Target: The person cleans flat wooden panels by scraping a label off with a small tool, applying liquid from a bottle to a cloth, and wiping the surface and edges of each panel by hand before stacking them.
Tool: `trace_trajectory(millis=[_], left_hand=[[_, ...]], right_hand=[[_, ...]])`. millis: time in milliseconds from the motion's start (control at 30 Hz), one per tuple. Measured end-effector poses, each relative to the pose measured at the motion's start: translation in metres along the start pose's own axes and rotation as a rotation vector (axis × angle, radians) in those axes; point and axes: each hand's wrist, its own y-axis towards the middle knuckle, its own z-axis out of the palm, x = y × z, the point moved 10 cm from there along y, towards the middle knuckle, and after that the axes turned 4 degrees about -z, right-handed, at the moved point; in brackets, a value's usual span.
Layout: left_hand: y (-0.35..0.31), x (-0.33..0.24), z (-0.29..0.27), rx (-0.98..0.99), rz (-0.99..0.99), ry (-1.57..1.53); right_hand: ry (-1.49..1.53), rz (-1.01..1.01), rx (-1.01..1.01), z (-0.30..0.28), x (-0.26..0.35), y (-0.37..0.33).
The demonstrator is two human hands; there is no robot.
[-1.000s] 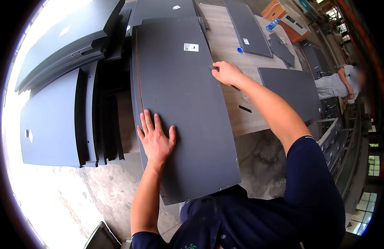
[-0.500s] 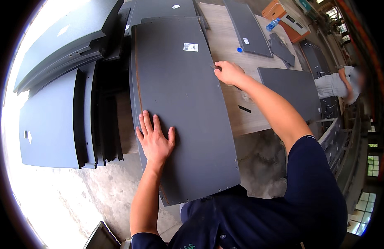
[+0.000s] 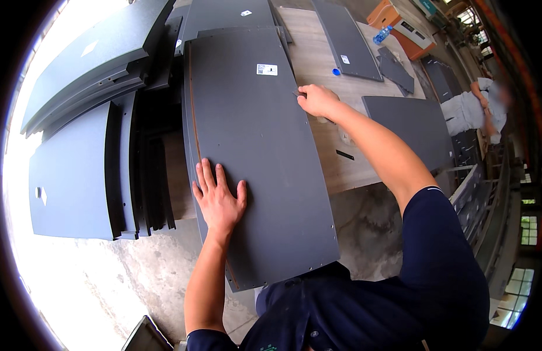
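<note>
A long dark grey panel [image 3: 259, 128] with a curved right edge and a small white label lies lengthwise in front of me, its near end overhanging a wooden workbench [image 3: 317, 64]. My left hand [image 3: 217, 198] lies flat on the panel near its left edge, fingers spread. My right hand [image 3: 316, 99] is closed at the panel's right edge, gripping a small thin tool whose tip touches that edge. An orange-brown strip runs along the panel's left edge.
Stacks of similar grey panels [image 3: 78, 169] stand at the left on the concrete floor [image 3: 364, 228]. More grey panels [image 3: 408, 126] lie on the bench, with a blue bottle cap [image 3: 336, 72] and a water bottle [image 3: 383, 35]. Another person [image 3: 475, 108] works at the far right.
My right hand has slid a little farther along the panel's right edge. My left hand stays flat on the panel.
</note>
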Motion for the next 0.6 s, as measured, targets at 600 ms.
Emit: trace_trajectory(millis=[600], left_hand=[[-0.002, -0.002, -0.008, -0.054, -0.047, 0.018]], right_hand=[[-0.088, -0.144, -0.085, -0.044, 0.018, 0.119]])
